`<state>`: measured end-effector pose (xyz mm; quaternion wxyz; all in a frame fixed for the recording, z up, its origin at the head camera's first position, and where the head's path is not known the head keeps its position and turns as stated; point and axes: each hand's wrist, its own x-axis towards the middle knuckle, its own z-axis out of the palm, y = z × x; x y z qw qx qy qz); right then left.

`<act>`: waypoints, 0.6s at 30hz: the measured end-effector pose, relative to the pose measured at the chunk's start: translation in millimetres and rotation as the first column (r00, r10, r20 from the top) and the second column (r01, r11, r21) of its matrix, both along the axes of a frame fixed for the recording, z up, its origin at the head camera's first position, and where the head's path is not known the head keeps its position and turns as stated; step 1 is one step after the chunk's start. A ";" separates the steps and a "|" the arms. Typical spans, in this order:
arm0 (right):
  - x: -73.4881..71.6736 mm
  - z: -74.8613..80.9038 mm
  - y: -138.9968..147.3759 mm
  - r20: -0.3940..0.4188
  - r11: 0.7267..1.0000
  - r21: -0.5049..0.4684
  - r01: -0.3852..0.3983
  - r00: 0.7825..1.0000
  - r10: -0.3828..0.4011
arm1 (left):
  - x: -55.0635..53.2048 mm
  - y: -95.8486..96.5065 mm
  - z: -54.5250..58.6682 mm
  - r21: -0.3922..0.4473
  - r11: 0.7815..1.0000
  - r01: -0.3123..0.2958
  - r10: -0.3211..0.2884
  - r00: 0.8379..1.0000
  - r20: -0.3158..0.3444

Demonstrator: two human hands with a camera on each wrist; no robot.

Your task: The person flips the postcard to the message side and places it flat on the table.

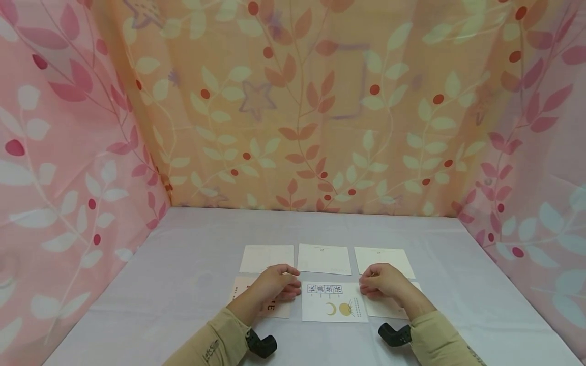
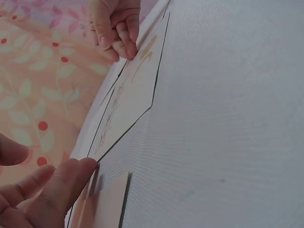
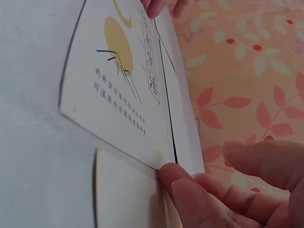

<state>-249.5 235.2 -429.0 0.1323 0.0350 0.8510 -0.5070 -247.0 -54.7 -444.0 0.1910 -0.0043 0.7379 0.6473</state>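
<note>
In the head view, a white card (image 1: 316,310) with boxed blue characters, a yellow crescent and a yellow round shape lies at the middle of the front row. My left hand (image 1: 276,284) touches its upper left corner with the fingertips, thumb held apart. At the opposite upper corner rest the fingertips of my right hand (image 1: 386,282), whose thumb also stands off the card in the right wrist view. Beneath my left hand lies a pinkish card (image 1: 280,312) with dark letters, partly hidden. A pale card (image 1: 382,307) is partly covered by my right hand.
Behind the front row lie a left card (image 1: 265,258), a middle card (image 1: 324,262) and a right card (image 1: 386,255), mostly blank. They rest on a white-covered table (image 1: 192,259). Patterned curtains (image 1: 297,168) stand at the back and both sides.
</note>
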 end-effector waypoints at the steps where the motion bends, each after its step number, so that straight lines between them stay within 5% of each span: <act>1: 0.0 -0.2 -0.2 0.001 1.000 0.000 -0.002 1.000 0.002 | 0.0 -0.1 0.4 0.004 1.000 0.002 -0.002 1.000 0.003; 18: 1.6 -1.0 -4.6 0.008 1.000 0.007 0.013 1.000 -0.013 | -2.1 -1.7 2.8 0.017 0.998 -0.052 0.051 0.996 0.069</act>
